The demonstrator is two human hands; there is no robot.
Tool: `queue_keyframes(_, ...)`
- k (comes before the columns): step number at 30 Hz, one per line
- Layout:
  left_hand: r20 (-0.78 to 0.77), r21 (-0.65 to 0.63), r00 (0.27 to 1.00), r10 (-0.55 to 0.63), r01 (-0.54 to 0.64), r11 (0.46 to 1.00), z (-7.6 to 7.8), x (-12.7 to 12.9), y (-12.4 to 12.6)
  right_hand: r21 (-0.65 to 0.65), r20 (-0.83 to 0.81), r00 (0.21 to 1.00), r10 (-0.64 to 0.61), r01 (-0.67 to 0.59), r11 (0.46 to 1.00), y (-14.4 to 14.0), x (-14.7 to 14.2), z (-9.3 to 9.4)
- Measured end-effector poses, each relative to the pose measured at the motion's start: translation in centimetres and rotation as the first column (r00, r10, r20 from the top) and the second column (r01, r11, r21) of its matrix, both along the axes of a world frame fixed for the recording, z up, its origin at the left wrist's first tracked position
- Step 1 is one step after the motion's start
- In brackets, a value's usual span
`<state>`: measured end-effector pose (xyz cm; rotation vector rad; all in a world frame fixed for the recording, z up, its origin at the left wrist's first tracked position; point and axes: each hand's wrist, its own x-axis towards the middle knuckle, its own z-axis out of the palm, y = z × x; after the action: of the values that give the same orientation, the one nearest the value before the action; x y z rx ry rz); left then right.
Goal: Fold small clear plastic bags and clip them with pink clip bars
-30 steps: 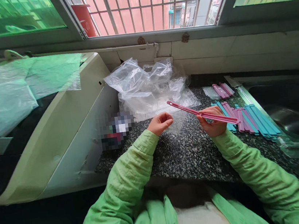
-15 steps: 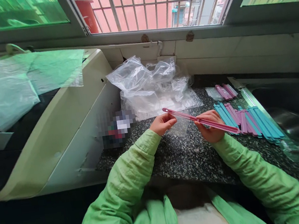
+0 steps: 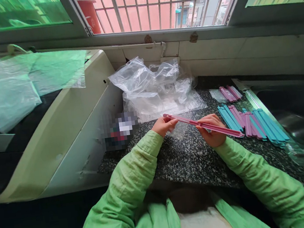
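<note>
Stretched between both hands above the counter is a long, thin pink bag clip [image 3: 224,129], unfolded into an almost straight line. My left hand [image 3: 162,126] pinches it close to its far left end. Around its middle, near the joint, are the closed fingers of my right hand [image 3: 212,130]. From there the clip's wider, channelled half sticks out to the right and tilts downward. A small clear plastic piece [image 3: 179,131] lies on the counter behind and below the clip.
Several blue clips [image 3: 268,126] and pink clips [image 3: 247,123] lie right of my right hand, before a sink [image 3: 300,126]. Packaged pink clips [image 3: 227,94] lie behind them. Crumpled clear bags [image 3: 148,88] are heaped at the back. A pale machine [image 3: 84,108] stands left.
The clip has shifted slightly left, and its left end has come down a little into my left hand's fingers. My right hand has moved slightly left with it.
</note>
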<state>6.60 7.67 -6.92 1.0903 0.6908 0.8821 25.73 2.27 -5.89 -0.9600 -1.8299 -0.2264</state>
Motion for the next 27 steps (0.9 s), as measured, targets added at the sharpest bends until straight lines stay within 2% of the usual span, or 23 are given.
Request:
queue_keyframes(11,0.037,-0.029,0.999,0.031,-0.030,0.999,0.51,0.22,-0.15,0.019,-0.022,0.998,0.053,-0.053,0.998,0.19,-0.22,-0.46)
queue_keyframes(19,0.047,-0.005,0.997,0.068,-0.068,0.998,0.01,0.28,-0.08,-0.002,0.003,0.998,0.064,-0.064,0.998,0.14,-0.33,-0.45)
queue_keyframes(27,0.054,-0.015,0.991,0.125,-0.125,0.992,-0.05,0.32,0.05,0.040,0.057,0.995,0.086,-0.088,0.995,0.38,-0.06,-0.43)
